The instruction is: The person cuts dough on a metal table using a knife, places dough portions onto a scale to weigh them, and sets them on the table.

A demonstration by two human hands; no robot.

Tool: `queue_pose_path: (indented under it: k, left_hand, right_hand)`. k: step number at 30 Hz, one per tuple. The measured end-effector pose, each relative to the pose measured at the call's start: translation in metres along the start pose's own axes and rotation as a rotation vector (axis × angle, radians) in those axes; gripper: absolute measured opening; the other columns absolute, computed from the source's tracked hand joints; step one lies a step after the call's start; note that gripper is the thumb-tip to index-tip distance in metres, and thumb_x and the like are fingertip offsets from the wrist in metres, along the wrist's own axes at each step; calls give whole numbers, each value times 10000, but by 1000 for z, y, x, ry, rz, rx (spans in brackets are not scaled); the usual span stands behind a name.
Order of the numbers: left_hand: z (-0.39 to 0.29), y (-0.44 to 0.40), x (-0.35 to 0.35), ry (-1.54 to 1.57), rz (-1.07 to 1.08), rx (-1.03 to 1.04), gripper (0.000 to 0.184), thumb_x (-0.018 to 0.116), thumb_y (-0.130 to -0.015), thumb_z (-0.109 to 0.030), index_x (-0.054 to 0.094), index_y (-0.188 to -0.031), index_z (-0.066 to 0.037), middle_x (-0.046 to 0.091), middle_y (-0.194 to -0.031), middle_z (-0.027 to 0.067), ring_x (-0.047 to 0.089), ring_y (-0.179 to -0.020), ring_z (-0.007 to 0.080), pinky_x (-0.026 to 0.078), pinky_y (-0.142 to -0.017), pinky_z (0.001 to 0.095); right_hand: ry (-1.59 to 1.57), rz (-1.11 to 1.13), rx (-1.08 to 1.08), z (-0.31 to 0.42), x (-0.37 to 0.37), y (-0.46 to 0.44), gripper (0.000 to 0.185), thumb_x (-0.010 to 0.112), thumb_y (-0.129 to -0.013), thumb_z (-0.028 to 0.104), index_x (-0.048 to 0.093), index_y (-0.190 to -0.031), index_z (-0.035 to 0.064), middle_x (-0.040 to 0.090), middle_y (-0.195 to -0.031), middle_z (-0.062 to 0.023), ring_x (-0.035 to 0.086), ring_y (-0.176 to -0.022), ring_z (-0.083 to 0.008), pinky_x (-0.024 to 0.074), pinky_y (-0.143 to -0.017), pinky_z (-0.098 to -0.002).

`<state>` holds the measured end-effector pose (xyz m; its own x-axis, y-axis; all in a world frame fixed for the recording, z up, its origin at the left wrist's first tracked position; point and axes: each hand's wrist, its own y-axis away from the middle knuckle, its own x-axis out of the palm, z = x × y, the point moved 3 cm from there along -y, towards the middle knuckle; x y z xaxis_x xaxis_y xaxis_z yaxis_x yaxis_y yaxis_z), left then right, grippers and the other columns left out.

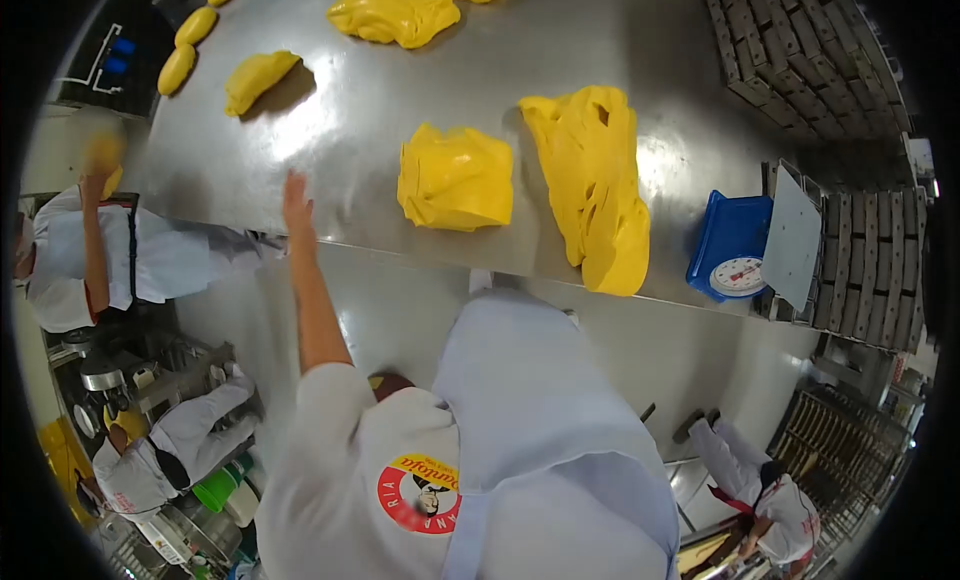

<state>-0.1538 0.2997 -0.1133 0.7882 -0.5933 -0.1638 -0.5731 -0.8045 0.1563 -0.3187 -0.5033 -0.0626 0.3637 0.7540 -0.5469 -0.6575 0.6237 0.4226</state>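
My left hand (298, 205) reaches over the near edge of the steel table (360, 180), fingers stretched out and slightly blurred, with nothing visible in it. To its right sits a squarish block of yellow dough (456, 180). A long, folded mass of dough (592, 195) lies beyond that, its lower end at the table edge. Above my hand is a small dough piece (260, 80); farther back rests a larger dough lump (395, 17). My right hand does not show.
A blue scale with a white dial (738, 276) stands at the right, beside stacked metal pans (870, 270). Small oval dough pieces (177, 70) line the far left. A co-worker (165, 255) at left raises a blurred hand with something yellow. Other people work behind.
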Motion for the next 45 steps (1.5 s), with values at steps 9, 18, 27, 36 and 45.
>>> queue_pose_path:
  k: [9, 18, 27, 36, 45]
  left_hand:
    - [-99, 79, 226, -1053, 405, 632, 909, 764, -712, -628, 532, -1419, -106, 555, -1387, 193, 501, -1303, 351, 404, -1081, 456]
    - [-55, 47, 180, -741, 386, 483, 642, 841, -707, -403, 665, -1235, -82, 662, -1220, 161, 616, -1122, 357, 485, -979, 431]
    - [-28, 31, 167, -536, 298, 448, 479, 825, -656, -279, 737, -1083, -80, 667, -1181, 142, 614, -1100, 331, 506, -955, 425]
    - [-60, -22, 136, -292, 950, 15, 657, 777, -775, -304, 585, -1323, 3, 629, -1332, 148, 551, -1282, 276, 430, -1064, 383]
    - [-63, 46, 196, -889, 312, 714, 645, 673, -776, -363, 598, -1342, -64, 680, -1211, 134, 580, -1185, 319, 266, -1160, 529]
  right_hand:
    - [128, 322, -489, 260, 109, 0, 553, 444, -1025, 42, 353, -1554, 176, 476, -688, 25, 439, -497, -32, 420, -440, -210]
    - [398, 1006, -842, 431, 465, 50, 481, 477, -947, 120, 552, -1415, 202, 573, -675, -89, 621, -489, -196, 471, -484, -340]
    - [825, 723, -1258, 302, 439, 105, 682, 555, -812, -15, 404, -1474, 45, 648, -768, -240, 653, -680, -419, 517, -595, -508]
    - [653, 564, -999, 240, 307, 145, 731, 539, -871, -58, 364, -1546, 163, 627, -780, -232, 616, -655, -398, 516, -648, -462]
    - [513, 421, -1225, 410, 400, 144, 541, 555, -921, 25, 494, -1451, 112, 645, -829, -262, 636, -758, -429, 498, -682, -487]
